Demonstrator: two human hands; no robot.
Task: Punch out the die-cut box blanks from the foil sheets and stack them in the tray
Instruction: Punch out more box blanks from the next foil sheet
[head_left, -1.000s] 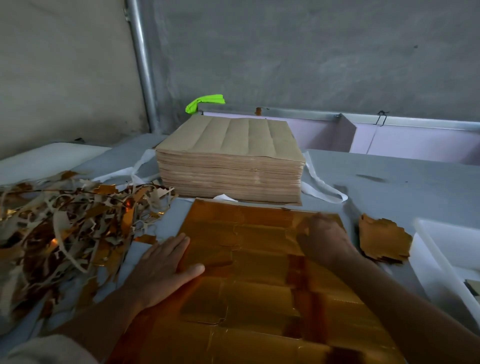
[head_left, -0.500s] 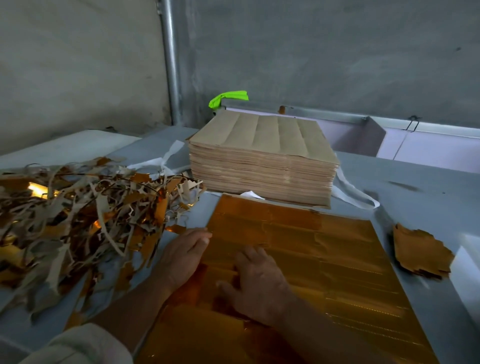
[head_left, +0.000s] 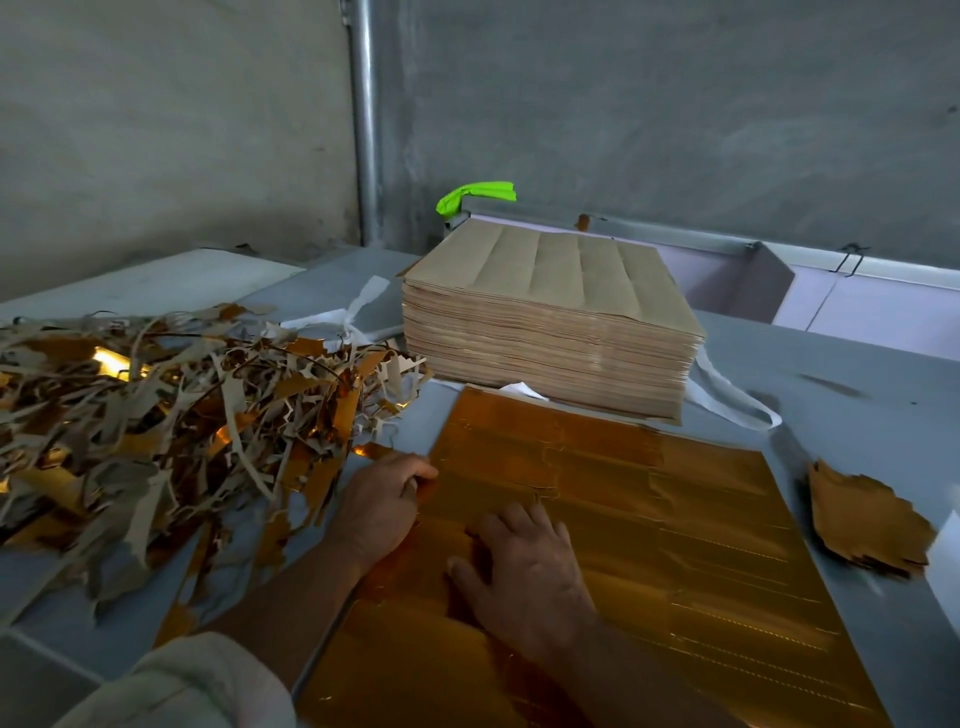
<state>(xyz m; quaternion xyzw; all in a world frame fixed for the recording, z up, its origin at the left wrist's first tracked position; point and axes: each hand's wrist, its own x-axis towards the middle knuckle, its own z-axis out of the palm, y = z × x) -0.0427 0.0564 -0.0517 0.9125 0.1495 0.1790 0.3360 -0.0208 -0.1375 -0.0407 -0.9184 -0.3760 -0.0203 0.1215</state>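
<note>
Left hand: grip curled onto the left margin of the foil sheet, fingertips tucked at the edge and apparently pinching the border strip. How much strip is caught is hidden by the knuckles.

Right hand: no grip, fingers straight and spread, palm pressing flat on the sheet just beside the left hand.

Change over the last second: the right hand was at the far right corner of the sheet and is now left of centre. The left hand lay flat on the margin and has since curled onto it.

Reading: the hold-down is set and the waste border is about to be peeled from this side. No blank is freed from this sheet yet; the die-cut lines look unbroken.

Foil sheet lies gold side up on the table, its far edge touching the stack of brown sheets.

Scrap heap sits just left of the left hand, within reach for the strip.

Punched blanks lie in a small pile off the sheet's right edge. A white sliver at the frame's right edge is probably the tray.
</note>
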